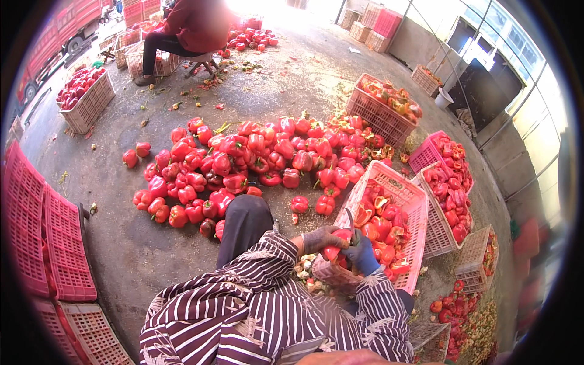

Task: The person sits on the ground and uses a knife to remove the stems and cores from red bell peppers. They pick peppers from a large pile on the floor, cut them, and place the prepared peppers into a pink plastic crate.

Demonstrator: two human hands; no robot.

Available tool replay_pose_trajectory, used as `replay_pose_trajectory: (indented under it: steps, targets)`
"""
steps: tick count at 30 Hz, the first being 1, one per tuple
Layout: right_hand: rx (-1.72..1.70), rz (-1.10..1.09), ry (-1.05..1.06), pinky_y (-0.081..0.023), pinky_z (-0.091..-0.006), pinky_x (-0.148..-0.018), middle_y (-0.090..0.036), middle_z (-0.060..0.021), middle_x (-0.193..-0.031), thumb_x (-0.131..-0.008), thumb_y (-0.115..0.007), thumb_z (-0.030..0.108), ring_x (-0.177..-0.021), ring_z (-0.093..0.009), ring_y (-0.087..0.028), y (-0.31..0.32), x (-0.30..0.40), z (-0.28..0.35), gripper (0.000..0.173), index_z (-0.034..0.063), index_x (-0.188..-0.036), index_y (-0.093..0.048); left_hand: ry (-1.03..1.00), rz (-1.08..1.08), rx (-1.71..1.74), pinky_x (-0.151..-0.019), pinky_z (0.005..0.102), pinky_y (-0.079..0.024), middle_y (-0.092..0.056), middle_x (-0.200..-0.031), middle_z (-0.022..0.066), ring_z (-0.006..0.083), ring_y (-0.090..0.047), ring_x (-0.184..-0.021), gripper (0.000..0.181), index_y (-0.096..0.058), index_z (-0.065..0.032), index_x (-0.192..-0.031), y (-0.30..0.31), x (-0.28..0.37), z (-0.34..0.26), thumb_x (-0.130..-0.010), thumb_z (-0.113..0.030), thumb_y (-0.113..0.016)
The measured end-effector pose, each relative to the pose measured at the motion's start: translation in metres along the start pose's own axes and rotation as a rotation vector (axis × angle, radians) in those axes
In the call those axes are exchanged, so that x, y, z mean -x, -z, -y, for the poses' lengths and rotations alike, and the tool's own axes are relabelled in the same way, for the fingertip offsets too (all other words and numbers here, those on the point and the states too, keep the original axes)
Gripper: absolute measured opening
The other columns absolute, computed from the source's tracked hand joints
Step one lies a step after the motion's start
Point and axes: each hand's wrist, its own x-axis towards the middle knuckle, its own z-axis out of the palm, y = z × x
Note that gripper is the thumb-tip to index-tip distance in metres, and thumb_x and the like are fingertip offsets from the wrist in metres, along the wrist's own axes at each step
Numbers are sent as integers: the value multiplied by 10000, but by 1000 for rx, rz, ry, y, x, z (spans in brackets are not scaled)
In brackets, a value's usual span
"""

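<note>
My left hand (318, 239), in a greyish glove, grips a red bell pepper (336, 248) above the near edge of a pink plastic crate (419, 207). My right hand (363, 256), in a blue glove, is close against the same pepper. A small knife with a dark curved blade (350, 219) points up from between the hands, and its handle is hidden by the right fingers. Inside the crate lie cut red pepper pieces (384, 228), some showing pale inner flesh. The lower side of the held pepper is partly covered by the fingers.
Whole red peppers (221, 162) are heaped on the concrete floor ahead. More filled crates stand to the right (440, 210) and ahead (378, 112). Stacked pink crates (68, 246) line the left. Pepper cores (312, 285) lie below my hands. Another person (196, 27) sits on a stool further off.
</note>
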Motion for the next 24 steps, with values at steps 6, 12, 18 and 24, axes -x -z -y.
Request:
replay_pose_trajectory:
  steps: [6, 12, 18, 24]
  targets:
    - [-372, 127, -336, -522, -308, -694, -643, -86, -942, -671, -769, 130, -809, -184, -630, 31, 12, 59, 490, 55, -1128, -609, -109, 63, -111, -900, 302, -476, -646, -1081, 71, 143, -594, -999, 557, -576, 1, -1213, -12, 30, -52, -750, -242, -765]
    - [61, -97, 44, -507, -353, -631, -645, -107, -766, -727, -756, 279, -695, -203, -625, -5, -12, 18, 454, 16, -1069, -616, -98, 31, 183, -799, 305, -536, -659, -1034, 90, 164, -640, -909, 442, -589, 8, -1162, 9, 10, -20, -786, -180, -727]
    - [-312, -136, -102, -468, -268, -509, -646, -77, -783, -725, -722, 194, -607, -150, -600, -19, -12, -3, 394, -3, -1049, -616, 27, 72, 327, -722, 312, -566, -658, -992, 98, 194, -671, -836, 406, -563, 3, -1181, 14, -3, -2, -828, -158, -682]
    - [-633, 41, -321, -407, -217, -380, -647, -51, -746, -776, -698, 176, -508, -95, -570, 2, 4, 16, 262, 3, -963, -637, 8, 144, 141, -801, 284, -493, -588, -1032, 52, 142, -590, -911, 264, -639, -19, -1124, -2, 10, -15, -887, -125, -590]
